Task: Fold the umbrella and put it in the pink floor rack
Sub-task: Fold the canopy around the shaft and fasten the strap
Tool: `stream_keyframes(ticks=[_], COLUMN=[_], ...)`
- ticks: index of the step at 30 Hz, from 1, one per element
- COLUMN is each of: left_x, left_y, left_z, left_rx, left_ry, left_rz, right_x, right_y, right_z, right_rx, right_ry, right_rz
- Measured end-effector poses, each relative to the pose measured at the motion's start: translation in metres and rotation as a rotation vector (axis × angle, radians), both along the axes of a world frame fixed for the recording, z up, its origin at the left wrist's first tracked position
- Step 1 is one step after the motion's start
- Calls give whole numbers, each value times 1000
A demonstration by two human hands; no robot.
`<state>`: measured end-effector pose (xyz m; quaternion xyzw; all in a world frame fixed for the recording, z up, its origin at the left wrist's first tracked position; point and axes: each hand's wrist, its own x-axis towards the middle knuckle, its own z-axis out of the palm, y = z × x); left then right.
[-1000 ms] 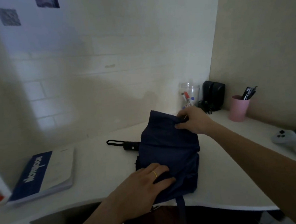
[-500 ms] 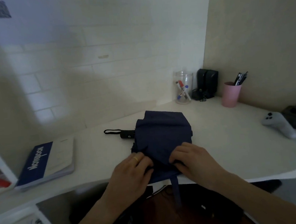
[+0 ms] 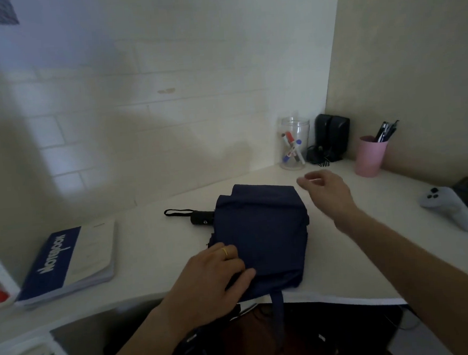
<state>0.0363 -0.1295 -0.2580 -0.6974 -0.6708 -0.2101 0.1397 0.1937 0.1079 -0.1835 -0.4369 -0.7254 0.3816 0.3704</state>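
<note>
A dark blue umbrella [image 3: 267,236] lies collapsed on the white desk [image 3: 155,255], its canopy folded into a flat rectangle. Its black handle [image 3: 201,218] with a wrist loop sticks out to the left, and a blue strap [image 3: 278,310] hangs over the desk's front edge. My left hand [image 3: 215,278], wearing a gold ring, presses flat on the canopy's near-left corner. My right hand [image 3: 325,191] hovers just beyond the canopy's far-right corner, fingers loosely apart and blurred, holding nothing. No pink floor rack is in view.
A blue notebook [image 3: 67,266] lies on the desk's left. At the back right stand a clear jar of markers [image 3: 294,148], a black box [image 3: 332,135] and a pink pen cup [image 3: 369,155]. A white game controller [image 3: 451,209] rests far right.
My right hand left the canopy's near edge and lifted to the far-right corner, now empty. My left hand stayed pressed on the near-left fabric. The head view shifted slightly.
</note>
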Motion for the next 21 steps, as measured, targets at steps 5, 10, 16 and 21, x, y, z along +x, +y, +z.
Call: stream_keyframes(ticks=[5,10,16,21], left_x=[-4,-7,-5,4], left_y=[10,11,10,6], left_z=[8,7,1,5], left_rx=[-101,-148,-162,-90], left_ry=[-50,-6,-86,-415], left_rz=[-32,-86,-47,145], right_x=[-41,-57,-7,35], right_y=[52,42,-10,-44], right_z=[3,18,30,-25], right_rx=[-612,-427,149,624], right_ry=[59,113,17,-130], right_rz=[147,191,496,679])
